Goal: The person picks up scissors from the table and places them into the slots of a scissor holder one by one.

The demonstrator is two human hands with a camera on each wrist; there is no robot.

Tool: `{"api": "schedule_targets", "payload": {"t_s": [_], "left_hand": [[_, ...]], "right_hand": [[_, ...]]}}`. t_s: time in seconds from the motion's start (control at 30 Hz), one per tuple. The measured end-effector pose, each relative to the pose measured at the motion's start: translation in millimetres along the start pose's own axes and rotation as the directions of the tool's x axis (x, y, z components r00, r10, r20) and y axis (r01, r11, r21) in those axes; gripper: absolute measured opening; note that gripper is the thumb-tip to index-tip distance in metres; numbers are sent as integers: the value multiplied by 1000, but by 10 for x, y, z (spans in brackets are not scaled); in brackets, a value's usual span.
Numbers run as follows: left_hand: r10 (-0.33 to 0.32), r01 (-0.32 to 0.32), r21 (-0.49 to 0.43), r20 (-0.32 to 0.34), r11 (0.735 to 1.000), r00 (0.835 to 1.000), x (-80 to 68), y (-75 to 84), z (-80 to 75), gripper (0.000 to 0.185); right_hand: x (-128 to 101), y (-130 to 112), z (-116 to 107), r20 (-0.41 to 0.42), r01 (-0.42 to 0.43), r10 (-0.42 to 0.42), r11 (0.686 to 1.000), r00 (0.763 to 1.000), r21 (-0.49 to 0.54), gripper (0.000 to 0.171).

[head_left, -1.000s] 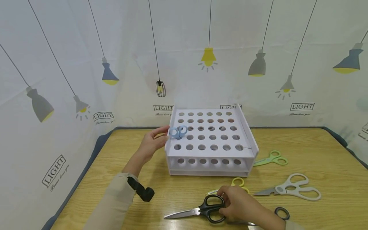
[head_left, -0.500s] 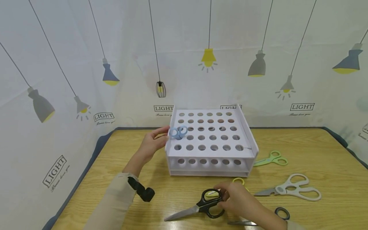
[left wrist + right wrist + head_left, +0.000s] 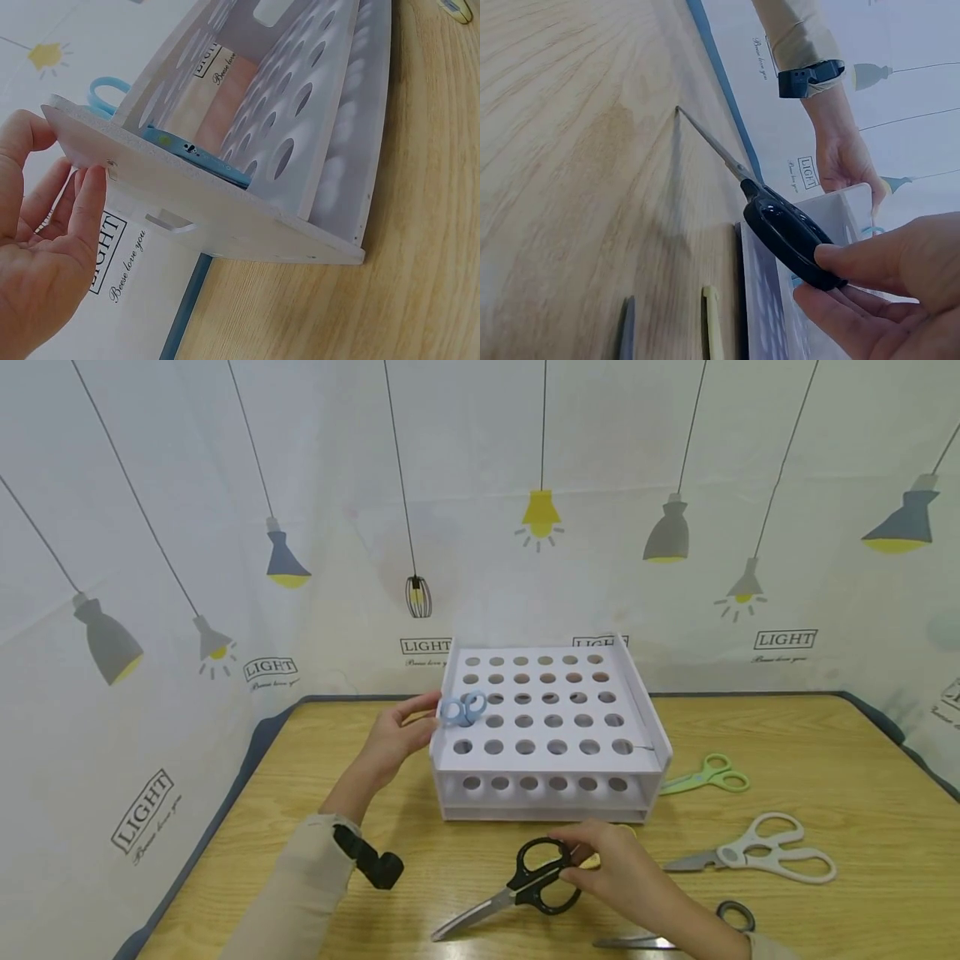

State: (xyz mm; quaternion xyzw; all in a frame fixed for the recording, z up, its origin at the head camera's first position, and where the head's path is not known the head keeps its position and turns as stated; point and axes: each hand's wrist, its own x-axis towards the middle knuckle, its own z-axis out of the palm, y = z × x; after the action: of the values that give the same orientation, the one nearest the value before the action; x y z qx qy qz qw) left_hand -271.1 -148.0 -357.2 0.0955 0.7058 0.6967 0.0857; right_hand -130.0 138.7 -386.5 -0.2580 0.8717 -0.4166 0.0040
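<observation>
One blue scissors (image 3: 463, 708) stands in the white holed rack (image 3: 551, 760) at frame centre, left hand (image 3: 393, 739) relaxed, touching its side. Below, right hand (image 3: 618, 872) grasps black scissors (image 3: 525, 885); green scissors (image 3: 708, 774), white scissors (image 3: 757, 857) lie right.

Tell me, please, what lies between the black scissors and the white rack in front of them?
In the head view, only bare wooden table separates the black scissors, held by the right hand, from the white rack; yellow scissors peek out beside that hand.
</observation>
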Motion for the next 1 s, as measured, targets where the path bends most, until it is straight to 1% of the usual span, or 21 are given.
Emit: {"api": "schedule_targets", "payload": {"t_s": [0.17, 0.27, 0.43, 0.53, 0.73, 0.9, 1.0], "left_hand": [[1, -1, -2, 5, 1000, 1000, -5, 0, -1, 48], [-7, 7, -2, 2, 1000, 1000, -13, 9, 3, 48], [-16, 16, -5, -6, 1000, 1000, -20, 19, 11, 48], [-24, 24, -7, -12, 1000, 1000, -19, 18, 11, 47], [-37, 37, 0, -12, 999, 999, -19, 17, 5, 47], [-32, 32, 8, -13, 999, 999, -17, 14, 3, 47], [-29, 29, 6, -14, 1000, 999, -12, 15, 2, 47]], "right_hand": [[37, -35, -11, -13, 29, -28, 999, 1000, 30, 36], [66, -68, -34, -1, 55, -55, 997, 999, 51, 36], [121, -136, -72, 25, 51, -52, 997, 998, 53, 36], [160, -189, -100, 30, 63, -64, 997, 997, 44, 37], [250, -312, -220, 45, 82, -85, 995, 995, 60, 38], [358, -401, -351, 7, 135, -135, 991, 991, -4, 39], [427, -446, -445, -9, 153, -153, 987, 988, -41, 39]]}}
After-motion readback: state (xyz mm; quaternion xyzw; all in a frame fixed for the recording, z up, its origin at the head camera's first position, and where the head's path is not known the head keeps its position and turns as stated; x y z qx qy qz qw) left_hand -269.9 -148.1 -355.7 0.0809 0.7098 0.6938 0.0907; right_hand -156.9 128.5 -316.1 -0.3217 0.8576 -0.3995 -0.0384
